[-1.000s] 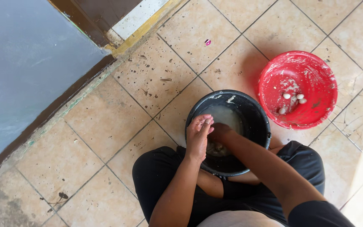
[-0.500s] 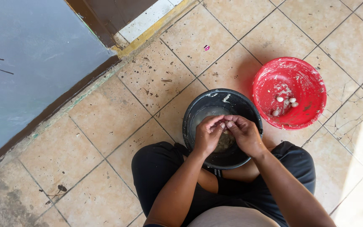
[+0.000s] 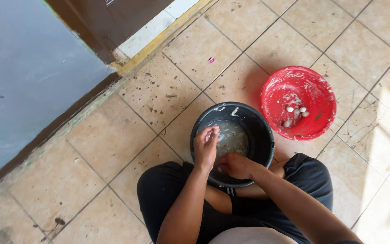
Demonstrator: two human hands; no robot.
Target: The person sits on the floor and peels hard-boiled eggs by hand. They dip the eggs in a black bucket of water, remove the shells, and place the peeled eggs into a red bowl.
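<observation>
A black bucket [image 3: 262,131] stands on the floor between my knees and holds a pale, wet, greyish mix [image 3: 233,138]. My left hand [image 3: 205,147] hovers over the bucket's left side, fingers bunched around a small pale lump at their tips. My right hand [image 3: 234,165] reaches down into the near side of the bucket, knuckles up. Its fingertips are hidden in the mix, so its hold cannot be made out. To the right sits a red basin [image 3: 314,88], smeared white, with several small white balls [image 3: 295,113] in it.
I sit on beige floor tiles [image 3: 168,95] speckled with dark spots, my legs in black cloth [image 3: 163,199]. A grey-blue wall [image 3: 28,81] runs along the left, with a dark door frame [image 3: 95,31] and a yellow threshold [image 3: 159,43] at the top. A tiny pink scrap [image 3: 211,59] lies far off.
My hands were pressed together over the bucket half a second ago. Now they have parted: the right has dropped into the near side of the mix and the left stays above.
</observation>
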